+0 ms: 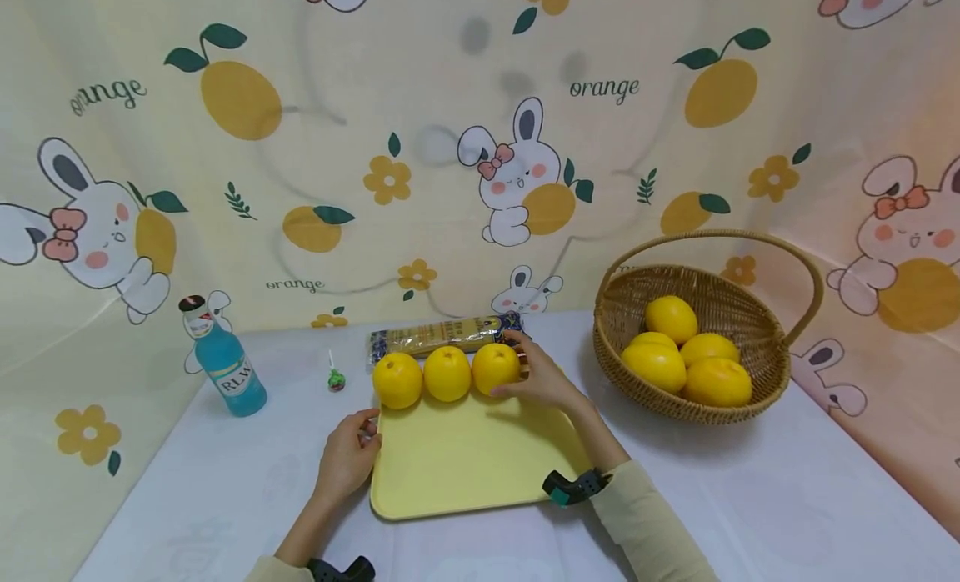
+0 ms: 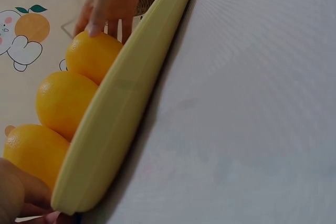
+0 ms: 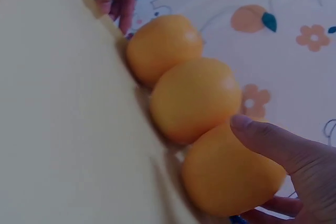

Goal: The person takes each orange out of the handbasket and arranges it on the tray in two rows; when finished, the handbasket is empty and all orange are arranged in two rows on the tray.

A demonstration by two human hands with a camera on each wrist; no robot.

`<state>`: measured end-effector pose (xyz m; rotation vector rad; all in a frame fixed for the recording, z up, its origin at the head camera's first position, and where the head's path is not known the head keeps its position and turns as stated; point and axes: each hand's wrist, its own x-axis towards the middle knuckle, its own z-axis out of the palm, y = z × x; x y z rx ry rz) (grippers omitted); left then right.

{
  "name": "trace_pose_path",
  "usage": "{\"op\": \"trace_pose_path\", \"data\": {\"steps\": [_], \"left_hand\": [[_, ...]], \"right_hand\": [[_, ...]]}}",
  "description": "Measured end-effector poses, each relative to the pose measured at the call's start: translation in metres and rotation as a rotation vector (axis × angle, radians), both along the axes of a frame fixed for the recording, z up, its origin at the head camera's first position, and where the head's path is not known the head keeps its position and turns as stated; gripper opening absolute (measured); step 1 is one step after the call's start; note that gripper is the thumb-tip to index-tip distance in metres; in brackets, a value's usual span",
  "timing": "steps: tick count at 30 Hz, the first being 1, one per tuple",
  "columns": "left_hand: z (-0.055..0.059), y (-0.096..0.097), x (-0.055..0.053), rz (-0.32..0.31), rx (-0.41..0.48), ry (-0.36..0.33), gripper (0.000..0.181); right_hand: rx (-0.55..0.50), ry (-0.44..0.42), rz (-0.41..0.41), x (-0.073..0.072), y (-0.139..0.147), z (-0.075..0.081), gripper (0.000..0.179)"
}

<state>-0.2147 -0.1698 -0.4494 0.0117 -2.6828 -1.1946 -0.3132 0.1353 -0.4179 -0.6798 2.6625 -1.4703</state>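
Three oranges stand in a row along the far edge of a pale yellow tray (image 1: 472,465): the left orange (image 1: 397,381), the middle orange (image 1: 447,373) and the right orange (image 1: 495,368). My right hand (image 1: 542,373) holds the right orange, thumb on its near side and fingers round behind it; in the right wrist view the thumb (image 3: 268,137) lies on its skin. At the tray's left edge, my left hand (image 1: 348,453) grips the rim with curled fingers. The left wrist view shows that hand's fingers (image 2: 23,192) at the tray's corner, partly under the rim.
A wicker basket (image 1: 693,407) with several oranges stands to the right. Behind the row lies a long gold-and-blue packet (image 1: 435,336). A bottle of blue drink (image 1: 228,369) stands at the left, with a green-wrapped lollipop (image 1: 336,380) between it and the tray. A printed cloth hangs behind.
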Motion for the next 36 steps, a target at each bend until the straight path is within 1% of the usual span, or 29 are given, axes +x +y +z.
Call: {"op": "trace_pose_path", "data": {"steps": [3, 6, 10, 16, 20, 24, 29, 33, 36], "left_hand": [[0.000, 0.001, 0.000, 0.001, 0.003, 0.009, 0.038], [0.000, 0.000, 0.000, 0.004, 0.006, 0.018, 0.038], [-0.001, 0.000, 0.001, 0.001, 0.000, 0.016, 0.037], [-0.001, 0.000, 0.002, -0.002, -0.001, 0.007, 0.037], [0.000, 0.000, 0.002, -0.008, -0.006, 0.019, 0.036], [0.001, 0.000, 0.001, -0.005, -0.008, 0.021, 0.036], [0.002, 0.001, 0.000, 0.000, -0.007, 0.001, 0.037], [0.002, 0.001, 0.001, -0.004, -0.014, 0.002, 0.037], [0.002, 0.001, 0.001, -0.003, -0.018, 0.009, 0.037]], "right_hand": [[0.000, 0.029, 0.000, 0.003, 0.004, 0.011, 0.095], [-0.020, 0.033, 0.005, 0.007, 0.009, 0.026, 0.094], [-0.047, 0.028, 0.005, 0.015, 0.023, 0.046, 0.091], [-0.029, 0.077, 0.001, 0.024, 0.057, 0.077, 0.081], [0.017, 0.104, -0.037, 0.028, 0.088, 0.098, 0.073], [0.087, 0.128, -0.077, 0.027, 0.119, 0.113, 0.062], [0.197, 0.162, -0.121, 0.022, 0.146, 0.126, 0.053], [0.286, 0.164, -0.142, 0.013, 0.165, 0.129, 0.055], [0.307, 0.143, -0.171, 0.006, 0.178, 0.130, 0.056]]}}
